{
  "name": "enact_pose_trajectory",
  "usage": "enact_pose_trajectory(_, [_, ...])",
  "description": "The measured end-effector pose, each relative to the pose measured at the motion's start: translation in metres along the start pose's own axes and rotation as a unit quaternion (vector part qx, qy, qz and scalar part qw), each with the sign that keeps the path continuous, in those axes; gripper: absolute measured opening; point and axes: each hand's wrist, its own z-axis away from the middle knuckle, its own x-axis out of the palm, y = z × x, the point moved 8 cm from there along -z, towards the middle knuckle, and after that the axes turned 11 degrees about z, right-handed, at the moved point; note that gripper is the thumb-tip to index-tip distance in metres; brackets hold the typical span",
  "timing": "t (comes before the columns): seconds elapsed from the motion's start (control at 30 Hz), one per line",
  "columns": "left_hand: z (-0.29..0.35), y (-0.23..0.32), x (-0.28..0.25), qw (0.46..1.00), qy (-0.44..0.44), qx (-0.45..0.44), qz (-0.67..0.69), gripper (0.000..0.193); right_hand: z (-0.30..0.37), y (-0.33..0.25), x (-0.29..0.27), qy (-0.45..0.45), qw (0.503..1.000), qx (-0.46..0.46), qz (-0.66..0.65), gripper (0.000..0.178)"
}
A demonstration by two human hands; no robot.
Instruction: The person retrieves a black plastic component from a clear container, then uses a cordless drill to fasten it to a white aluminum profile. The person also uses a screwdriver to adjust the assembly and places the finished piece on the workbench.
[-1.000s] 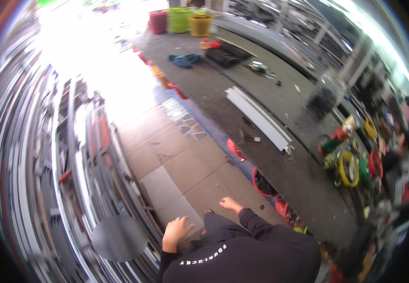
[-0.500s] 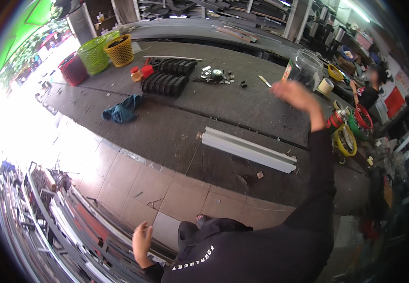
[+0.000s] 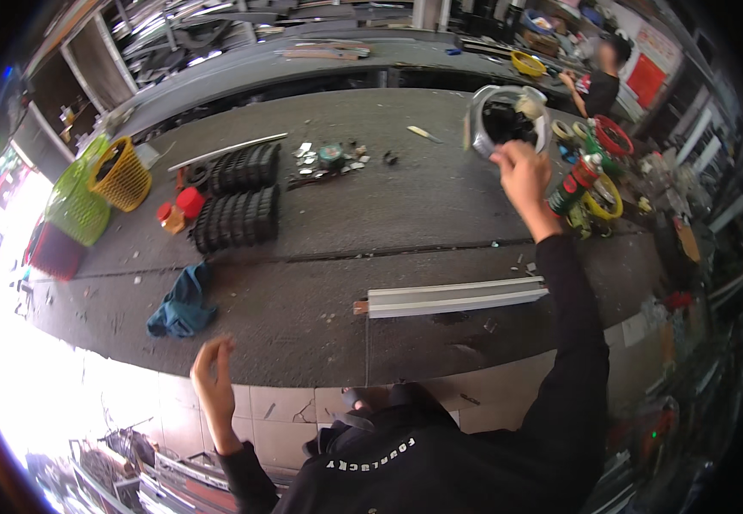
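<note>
Right hand (image 3: 521, 176) is stretched far forward and up, with the black sleeve (image 3: 572, 343) running from the lower edge of the head view to the wrist, and its fingers are bent together at the lower rim of a round metal ring (image 3: 508, 120) that stands on the dark mat (image 3: 371, 214). From this view the fingers seem to pinch or touch the rim, but I cannot tell surely if they close on it, because the hand covers the contact place. The ring lies just beyond the fingertips, a little to the left of them, and its opening faces roughly toward the person, so the hand meets it from the near side. Left hand (image 3: 213, 377) is much closer to the body, raised over the near edge of the mat, with fingers loosely curled and nothing in it; it is well apart from the ring, so the right hand is clearly the nearer one. Between the two hands lies a long pale metal rail (image 3: 453, 298), its long axis running left to right across the mat, below the right forearm and not touched by it. To the right of the right hand stand coloured tape rolls and cans (image 3: 590, 184). Far to the left of it are black ribbed parts (image 3: 238, 201), a blue cloth (image 3: 181, 301) and a yellow basket (image 3: 119, 176). Another person (image 3: 598, 81) works beyond the ring, at the far bench.
</note>
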Motion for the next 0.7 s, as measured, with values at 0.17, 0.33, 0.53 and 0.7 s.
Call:
enact_pose_trajectory(0.17, [-0.053,0.122,0.182,0.937,-0.275,0.21,0.057,0.026,0.047,-0.016,-0.038,0.026,0.999,-0.033,-0.019,0.009])
enact_pose_trajectory(0.33, [-0.059,0.206,0.328,0.9,-0.341,0.247,0.113,0.059,0.063,-0.012,-0.041,-0.001,0.993,-0.095,-0.076,0.008])
enact_pose_trajectory(0.53, [-0.088,0.256,0.431,0.891,-0.193,0.383,0.147,0.063,0.074,-0.02,-0.052,-0.009,0.983,-0.167,-0.08,0.011])
enact_pose_trajectory(0.7, [-0.085,0.259,0.467,0.88,-0.195,0.389,0.192,0.065,0.069,0.01,-0.04,-0.177,0.95,-0.092,-0.24,0.013])
